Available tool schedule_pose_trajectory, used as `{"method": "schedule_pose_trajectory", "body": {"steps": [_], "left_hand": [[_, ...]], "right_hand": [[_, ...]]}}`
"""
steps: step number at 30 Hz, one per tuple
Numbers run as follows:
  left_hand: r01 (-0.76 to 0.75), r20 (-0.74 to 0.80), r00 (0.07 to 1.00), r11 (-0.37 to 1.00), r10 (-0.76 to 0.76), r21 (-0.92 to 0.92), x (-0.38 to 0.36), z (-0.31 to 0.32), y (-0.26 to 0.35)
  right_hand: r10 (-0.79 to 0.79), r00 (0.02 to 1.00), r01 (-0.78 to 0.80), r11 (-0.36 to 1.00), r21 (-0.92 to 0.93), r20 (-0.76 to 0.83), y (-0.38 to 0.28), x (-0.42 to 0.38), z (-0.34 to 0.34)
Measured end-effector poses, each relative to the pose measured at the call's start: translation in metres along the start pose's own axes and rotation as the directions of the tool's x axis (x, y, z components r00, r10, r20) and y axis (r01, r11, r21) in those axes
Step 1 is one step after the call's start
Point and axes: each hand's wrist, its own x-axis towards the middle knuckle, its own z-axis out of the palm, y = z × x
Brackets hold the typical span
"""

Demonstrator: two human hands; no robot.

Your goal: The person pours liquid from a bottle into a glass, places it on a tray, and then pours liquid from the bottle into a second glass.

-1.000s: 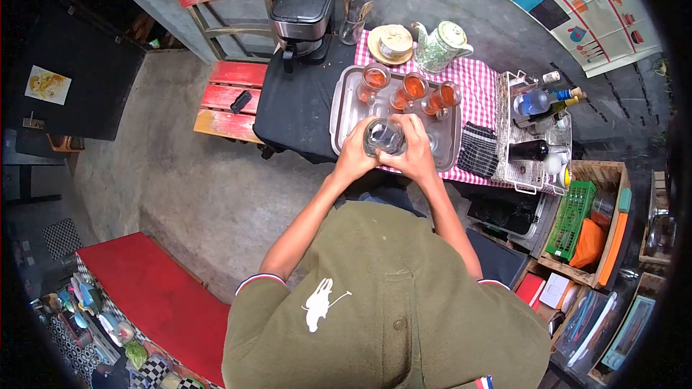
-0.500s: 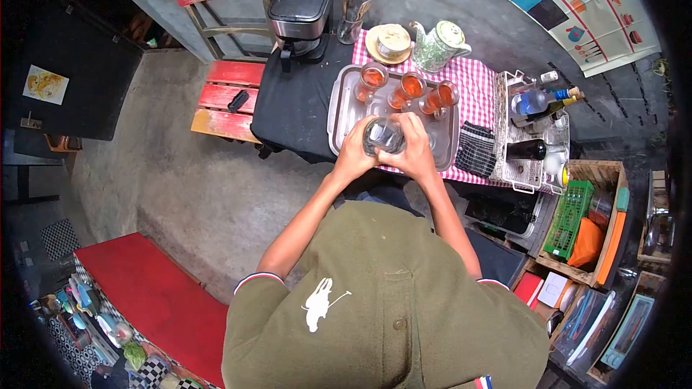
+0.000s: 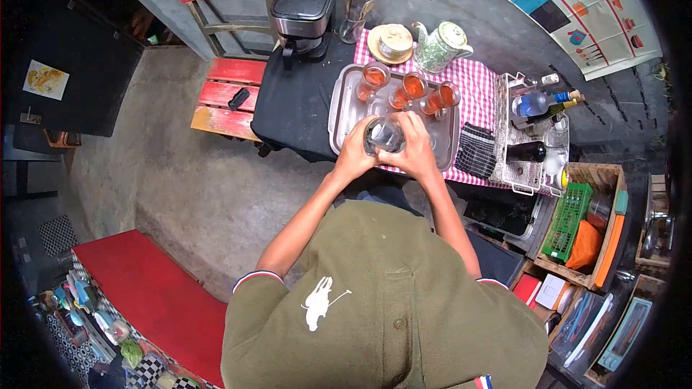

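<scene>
Holding a clear glass container in both hands, near the center of the frame, over a gray tray.
Wrapping the left hand around the left side and the right hand around the right, both closed on the glass; cannot tell whether touching the tray. Just above, on the tray, showing three glass mugs of red drink in a slanting row. At upper center, showing a green and white teapot beside a cup on a plate, both on a pink checked cloth. To the right of the tray, showing a dark checked cloth, then a white rack holding bottles. At upper left, showing a black coffee maker near a red chair.
</scene>
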Motion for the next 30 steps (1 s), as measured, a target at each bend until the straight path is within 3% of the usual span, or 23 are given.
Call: {"method": "schedule_pose_trajectory", "body": {"steps": [30], "left_hand": [[-0.021,-0.009,1.000,1.000,0.021,-0.004,-0.008,0.004,-0.013]], "right_hand": [[0.034,0.998,-0.033,0.999,-0.021,0.046,-0.002,0.000,-0.004]]}}
